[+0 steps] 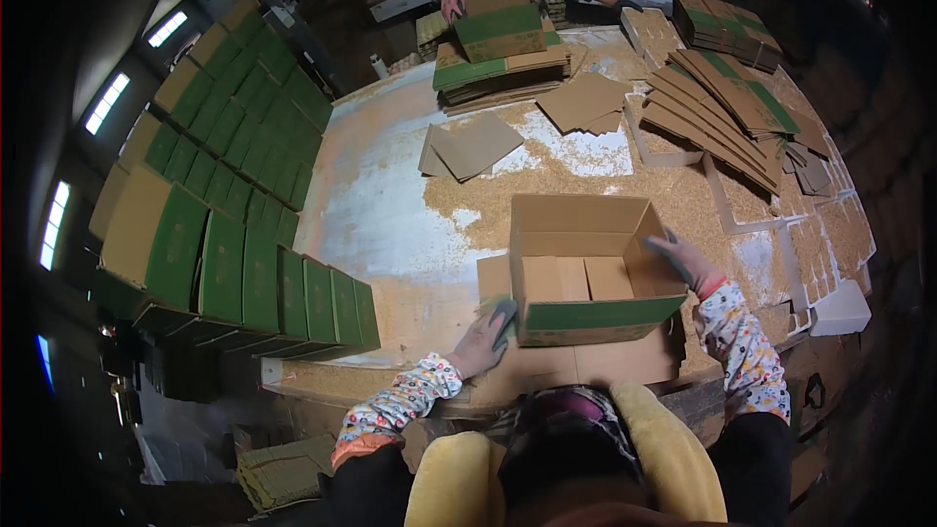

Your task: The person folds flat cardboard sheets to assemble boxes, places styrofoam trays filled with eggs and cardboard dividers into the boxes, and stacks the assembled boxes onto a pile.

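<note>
An open-topped cardboard box (598, 317), brown inside with a green band outside, stands in front of me on flat cardboard (576, 363). Its inner bottom shows brown panels meeting at a seam. My left hand (482, 342), in a grey glove, is at the box's near left corner, its fingers stretched out along the side. On the other side, my right hand (687, 263), also gloved, lies at the right wall with its fingers extended over the upper rim. Neither hand's fingers are wrapped round anything that I can see.
Green-and-brown boxes (249, 137) stand stacked in rows on the left. Loose sheets (475, 146) and fanned flat cartons (717, 117) lie on the sawdust-covered table (381, 205). Across it, a person's hand (451, 6) touches a box (500, 34) atop a carton stack.
</note>
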### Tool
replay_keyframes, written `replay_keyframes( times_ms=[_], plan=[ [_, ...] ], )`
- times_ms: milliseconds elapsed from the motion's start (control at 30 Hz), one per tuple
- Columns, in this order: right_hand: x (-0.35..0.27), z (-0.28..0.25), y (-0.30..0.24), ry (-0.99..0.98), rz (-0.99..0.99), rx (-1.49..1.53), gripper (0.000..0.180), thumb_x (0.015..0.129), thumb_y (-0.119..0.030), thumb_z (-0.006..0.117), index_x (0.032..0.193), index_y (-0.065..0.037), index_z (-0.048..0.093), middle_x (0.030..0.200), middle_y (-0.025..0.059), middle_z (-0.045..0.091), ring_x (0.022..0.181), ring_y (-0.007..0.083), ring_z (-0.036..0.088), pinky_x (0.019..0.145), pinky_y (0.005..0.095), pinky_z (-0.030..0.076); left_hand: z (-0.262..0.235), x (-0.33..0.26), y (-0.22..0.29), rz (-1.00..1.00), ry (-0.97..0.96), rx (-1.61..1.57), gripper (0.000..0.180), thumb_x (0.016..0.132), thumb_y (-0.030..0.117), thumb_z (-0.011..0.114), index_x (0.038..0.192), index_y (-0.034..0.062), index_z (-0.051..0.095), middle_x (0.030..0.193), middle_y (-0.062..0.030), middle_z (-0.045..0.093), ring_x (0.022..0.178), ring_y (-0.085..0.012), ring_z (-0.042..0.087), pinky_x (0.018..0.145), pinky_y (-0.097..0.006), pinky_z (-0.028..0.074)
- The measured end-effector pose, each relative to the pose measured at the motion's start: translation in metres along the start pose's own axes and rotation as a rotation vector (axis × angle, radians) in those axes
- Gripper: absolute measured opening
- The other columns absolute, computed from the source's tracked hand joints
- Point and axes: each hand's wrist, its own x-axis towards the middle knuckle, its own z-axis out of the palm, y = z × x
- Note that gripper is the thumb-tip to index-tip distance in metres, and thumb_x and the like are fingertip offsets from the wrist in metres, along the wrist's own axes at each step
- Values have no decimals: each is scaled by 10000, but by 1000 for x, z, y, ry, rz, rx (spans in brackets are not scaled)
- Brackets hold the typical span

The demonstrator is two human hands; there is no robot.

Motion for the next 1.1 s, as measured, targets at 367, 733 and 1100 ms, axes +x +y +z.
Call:
replay_keyframes(
  times_ms=[367,733,1100],
  plan=[
    [67,-106,123,501,-330,190,681,936,-480,501,1374,26,377,1386,222,428,1279,314,416,1071,356,311,-74,129,0,-528,337,-415,344,819,-36,547,1161,-7,571,1116,-133,610,1063,-245,567,964,-339,421],
    [93,-317,130,1741,-210,250,1098,797,-446,724,1492,-25,-15,1487,274,189,1394,345,197,1128,413,218,-73,136,27,-633,353,-332,405,790,-133,448,1145,2,587,1081,-87,624,1008,-187,590,930,-294,442],
    [-55,-160,95,893,-468,1014,425,927,-213,587,1312,-71,476,1173,103,584,1024,273,624,832,434,556,-59,139,19,-437,522,-317,235,890,41,517,1105,-19,591,982,-87,635,916,-187,589,882,-307,453]
  ],
)
